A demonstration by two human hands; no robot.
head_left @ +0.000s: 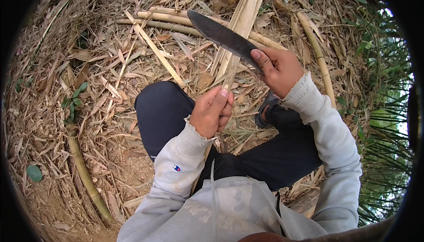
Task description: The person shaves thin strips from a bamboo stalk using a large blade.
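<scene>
My right hand (280,69) is closed round the handle of a machete (224,37); the grip itself is hidden in the fist. Its broad dark blade points up and to the left. Below the blade, my left hand (212,111) pinches a narrow bamboo strip (231,71), thumb on top. The strip runs up from the fist and passes under the blade; whether the two touch I cannot tell. Beyond the blade, pale split bamboo strips (248,10) lie in a bundle, overlapping the held one.
Bamboo poles (170,18) lie across the ground ahead, one more pole (317,50) at right and a greenish one (86,180) at left. A loose slat (154,50) slants near my left knee (161,105). Dry leaves and shavings cover the ground. Green fronds (388,122) edge the right side.
</scene>
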